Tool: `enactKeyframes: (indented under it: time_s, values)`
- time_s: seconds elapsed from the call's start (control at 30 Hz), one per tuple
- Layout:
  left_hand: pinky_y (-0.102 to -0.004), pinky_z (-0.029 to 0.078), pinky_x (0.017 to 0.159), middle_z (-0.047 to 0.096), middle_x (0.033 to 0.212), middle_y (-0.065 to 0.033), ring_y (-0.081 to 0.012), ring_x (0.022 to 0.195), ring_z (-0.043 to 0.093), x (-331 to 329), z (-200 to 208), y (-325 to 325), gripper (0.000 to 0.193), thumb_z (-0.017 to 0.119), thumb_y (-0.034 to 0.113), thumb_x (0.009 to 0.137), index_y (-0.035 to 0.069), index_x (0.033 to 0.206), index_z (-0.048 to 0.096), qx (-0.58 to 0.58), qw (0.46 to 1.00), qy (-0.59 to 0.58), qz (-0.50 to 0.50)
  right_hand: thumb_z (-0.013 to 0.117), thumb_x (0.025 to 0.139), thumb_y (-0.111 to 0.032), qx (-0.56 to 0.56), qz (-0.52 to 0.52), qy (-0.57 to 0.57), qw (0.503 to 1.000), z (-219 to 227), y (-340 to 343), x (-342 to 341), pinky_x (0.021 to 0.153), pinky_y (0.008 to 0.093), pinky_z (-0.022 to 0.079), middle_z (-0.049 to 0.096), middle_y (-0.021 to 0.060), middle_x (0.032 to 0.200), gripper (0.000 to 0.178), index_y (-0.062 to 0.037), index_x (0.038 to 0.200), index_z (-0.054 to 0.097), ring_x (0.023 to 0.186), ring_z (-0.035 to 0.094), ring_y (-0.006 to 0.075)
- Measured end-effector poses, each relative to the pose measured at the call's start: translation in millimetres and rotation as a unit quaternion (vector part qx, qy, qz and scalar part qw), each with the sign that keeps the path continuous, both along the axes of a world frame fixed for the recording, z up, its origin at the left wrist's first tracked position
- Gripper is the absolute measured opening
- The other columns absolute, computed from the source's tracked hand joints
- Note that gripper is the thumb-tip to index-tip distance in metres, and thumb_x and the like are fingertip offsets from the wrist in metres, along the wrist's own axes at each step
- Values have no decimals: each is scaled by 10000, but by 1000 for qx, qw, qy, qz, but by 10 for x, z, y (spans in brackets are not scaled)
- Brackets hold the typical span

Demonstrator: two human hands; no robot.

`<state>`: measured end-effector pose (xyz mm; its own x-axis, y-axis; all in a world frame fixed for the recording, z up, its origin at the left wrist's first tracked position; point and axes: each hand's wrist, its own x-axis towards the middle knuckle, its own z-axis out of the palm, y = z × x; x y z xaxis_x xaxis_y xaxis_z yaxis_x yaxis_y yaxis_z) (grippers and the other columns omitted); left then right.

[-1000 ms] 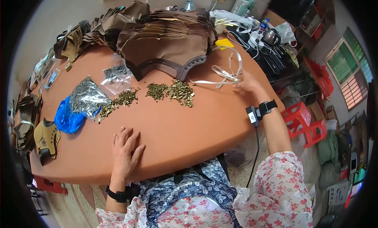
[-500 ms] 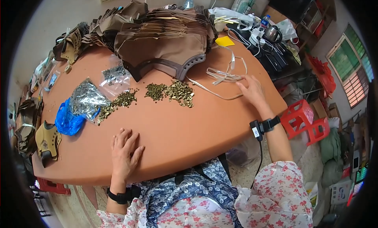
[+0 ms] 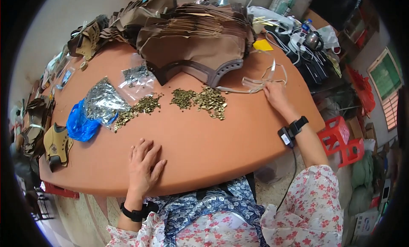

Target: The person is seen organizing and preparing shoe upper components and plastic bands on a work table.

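Crowding the far edge of the smooth, terracotta-coloured table with curved sides (image 3: 221, 147), a thick stack of brown, leather-like cut pieces (image 3: 191, 46) fans out in layers, its front piece showing a dark border punched with round holes. Just beside it, toward the right edge, lie a flat yellow sheet (image 3: 263, 45) and, nearer, a thin, pale, glossy strap in loose loops (image 3: 256, 88), one length running toward the stack's front corner. The right hand (image 3: 277, 95) reaches over the right edge, its fingers drawn together at the loops; I cannot tell whether they grip it.

Between the hands and the stack spread grainy heaps of small brass-coloured pieces (image 3: 183, 98). To their left sit a crinkled clear bag of silvery bits (image 3: 105, 100) and, touching it, a crumpled blue plastic bag (image 3: 83, 124). A curved tan piece with a dark tip (image 3: 57, 142) lies near the left corner. The left hand (image 3: 145, 164) rests palm down by the near edge, fingers loosely spread, holding nothing.
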<state>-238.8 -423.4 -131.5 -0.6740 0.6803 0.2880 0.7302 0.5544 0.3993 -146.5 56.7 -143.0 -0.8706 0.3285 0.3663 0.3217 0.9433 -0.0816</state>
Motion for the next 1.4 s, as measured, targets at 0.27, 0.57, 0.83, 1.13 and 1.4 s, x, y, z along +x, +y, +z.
enactKeyframes:
  time_s: [0.27,0.57,0.83,1.13,1.4]
  values:
    - [-511,290,1041,518,1233,-122,-342,1238,428,-10,-35,8,372,693,234,771,96,1109,622,-9,1000,13,0,546,813,-56,-40,38,59,997,-30,222,-674,760,455,464,634,200,881,151,-8,951,587,862,595,391]
    - [-509,282,1046,518,1233,-122,-345,1244,422,-29,-54,-35,381,695,230,769,98,1118,618,6,1000,8,3,494,787,-20,-155,-26,-99,983,763,-244,-469,891,435,451,606,238,1099,405,10,1188,531,1036,569,384]
    - [-509,277,1052,506,1249,-117,-335,1247,421,-23,-42,-67,384,678,258,791,127,1145,607,20,1000,-1,-1,592,878,-319,-376,-51,21,925,838,-694,-808,539,280,483,681,118,830,345,13,967,630,654,661,165]
    - [-502,278,1055,520,1221,-107,-322,1241,426,-22,-109,-87,364,653,296,824,126,1141,600,30,999,15,-5,614,861,-417,-354,-29,88,931,835,-991,-1024,364,233,377,619,35,615,337,-82,826,619,475,583,102]
    - [-496,261,1067,508,1234,-99,-308,1257,404,-8,-111,-109,366,624,309,845,118,1156,588,34,999,3,-8,556,894,-293,119,89,193,970,1017,-1419,-1112,475,372,479,566,195,572,308,-11,781,606,546,649,265]
